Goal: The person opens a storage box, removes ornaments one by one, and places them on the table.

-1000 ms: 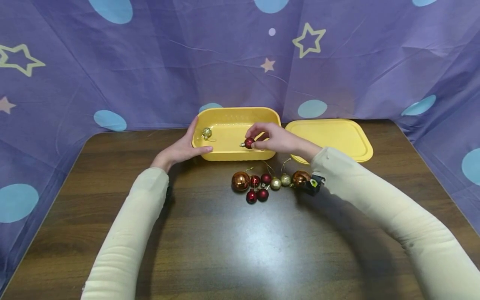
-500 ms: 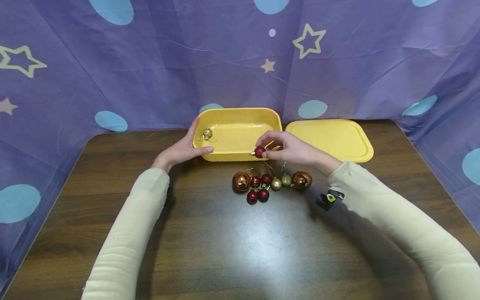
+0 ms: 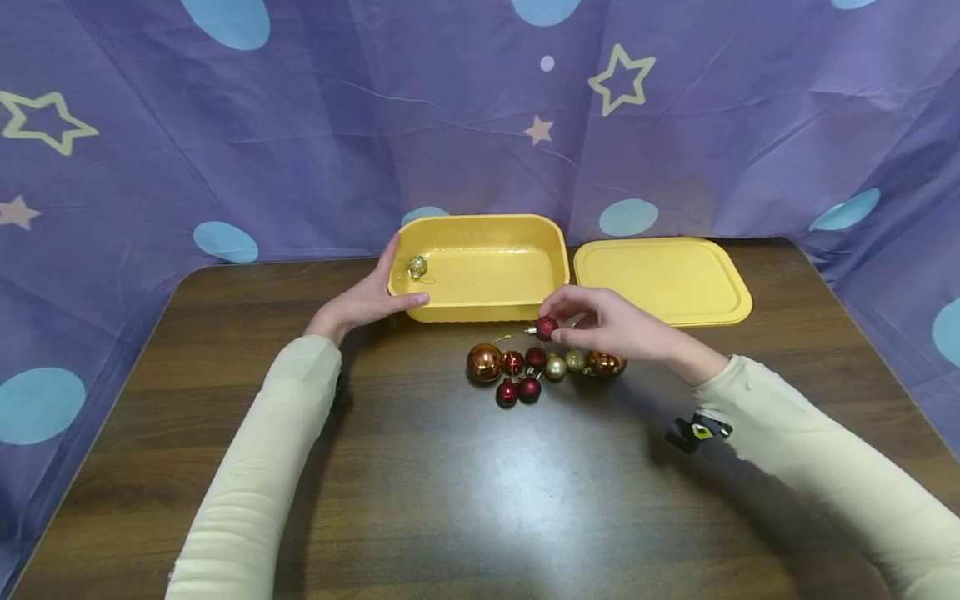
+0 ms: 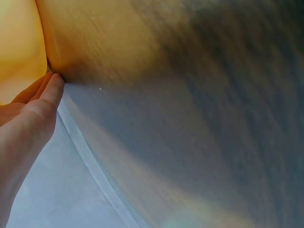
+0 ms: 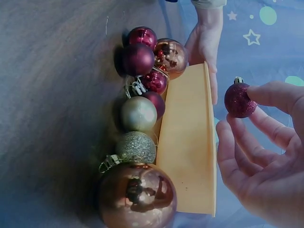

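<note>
My right hand pinches a small glittery dark-red Christmas bauble between thumb and fingertips, its silver cap pointing left in the head view. It is held just in front of the right front corner of a yellow plastic box. My left hand grips the box's left end, thumb on the front rim and fingers along the side. Inside the box, at the left, lies a gold bauble with a string loop. Several red baubles, gold baubles and larger copper baubles lie on the table before the box.
A yellow lid lies flat right of the box. The brown wooden table ends at a purple curtain with stars and dots, close behind the box. A black wrist camera hangs under the right sleeve.
My right hand has moved right and toward me, carrying the dark-red bauble from over the box to outside its front right corner. The left hand stays on the box.
</note>
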The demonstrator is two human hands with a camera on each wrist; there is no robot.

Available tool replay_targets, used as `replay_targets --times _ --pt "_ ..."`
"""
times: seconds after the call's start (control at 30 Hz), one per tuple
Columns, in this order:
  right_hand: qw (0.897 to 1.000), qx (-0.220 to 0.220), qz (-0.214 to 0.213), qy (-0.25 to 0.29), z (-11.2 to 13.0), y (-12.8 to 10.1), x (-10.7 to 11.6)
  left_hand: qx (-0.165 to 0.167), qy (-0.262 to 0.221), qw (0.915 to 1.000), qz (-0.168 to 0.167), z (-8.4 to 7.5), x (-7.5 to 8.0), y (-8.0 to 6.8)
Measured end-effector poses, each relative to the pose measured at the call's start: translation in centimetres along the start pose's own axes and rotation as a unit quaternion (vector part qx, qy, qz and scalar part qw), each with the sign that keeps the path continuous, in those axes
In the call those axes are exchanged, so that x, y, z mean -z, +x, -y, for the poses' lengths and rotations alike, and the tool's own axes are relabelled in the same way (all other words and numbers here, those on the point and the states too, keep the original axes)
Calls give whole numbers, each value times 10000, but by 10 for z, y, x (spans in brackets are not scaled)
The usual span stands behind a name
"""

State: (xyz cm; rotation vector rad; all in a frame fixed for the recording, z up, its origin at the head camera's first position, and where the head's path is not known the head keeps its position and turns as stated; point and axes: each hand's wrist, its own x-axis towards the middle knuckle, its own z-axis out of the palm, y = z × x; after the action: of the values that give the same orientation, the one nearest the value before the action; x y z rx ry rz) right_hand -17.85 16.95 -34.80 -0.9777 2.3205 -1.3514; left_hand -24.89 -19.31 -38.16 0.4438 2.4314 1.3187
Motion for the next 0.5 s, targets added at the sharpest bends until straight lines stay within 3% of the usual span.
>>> replay_targets --times 0.33,0.5 --pt "9996 -66 -82 -252 -5 -15 1 27 94 9999 -84 -2 -1 -2" --pt "9962 57 -155 -856 -6 -21 1 27 165 9998 -79 0 -1 1"
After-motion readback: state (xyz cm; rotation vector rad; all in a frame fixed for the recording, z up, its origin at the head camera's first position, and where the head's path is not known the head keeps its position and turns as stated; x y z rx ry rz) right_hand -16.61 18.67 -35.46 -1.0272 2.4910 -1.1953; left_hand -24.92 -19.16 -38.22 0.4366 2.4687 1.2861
